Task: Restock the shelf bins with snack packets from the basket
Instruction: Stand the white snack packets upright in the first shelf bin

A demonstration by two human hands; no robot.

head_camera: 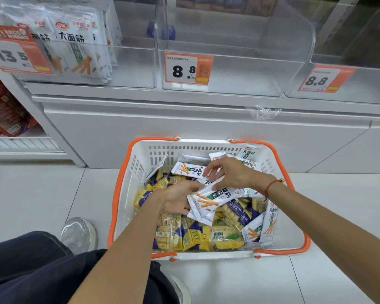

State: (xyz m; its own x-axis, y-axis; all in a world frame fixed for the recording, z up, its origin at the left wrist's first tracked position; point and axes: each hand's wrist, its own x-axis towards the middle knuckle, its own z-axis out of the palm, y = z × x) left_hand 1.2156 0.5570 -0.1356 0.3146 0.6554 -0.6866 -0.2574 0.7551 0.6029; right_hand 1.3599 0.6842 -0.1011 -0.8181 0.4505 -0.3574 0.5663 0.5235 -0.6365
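A: Snack packets fill the basket on the floor. The left hand grips a small stack of the white ones from beneath. The right hand hangs above with fingers curled on the top packet; whether it truly pinches, I cannot tell.

B: What might go wrong?

A: Glossy wrappers slide. I judge the stack could fan out and spill if lifted tilted. White ones belong with the matching packs in the left bin, so the yellow packets must stay out.

B: Room to move?

A: Plenty. Basket rim sits low, the middle bin shows nothing inside, but bin fronts and price tags stand in the way.
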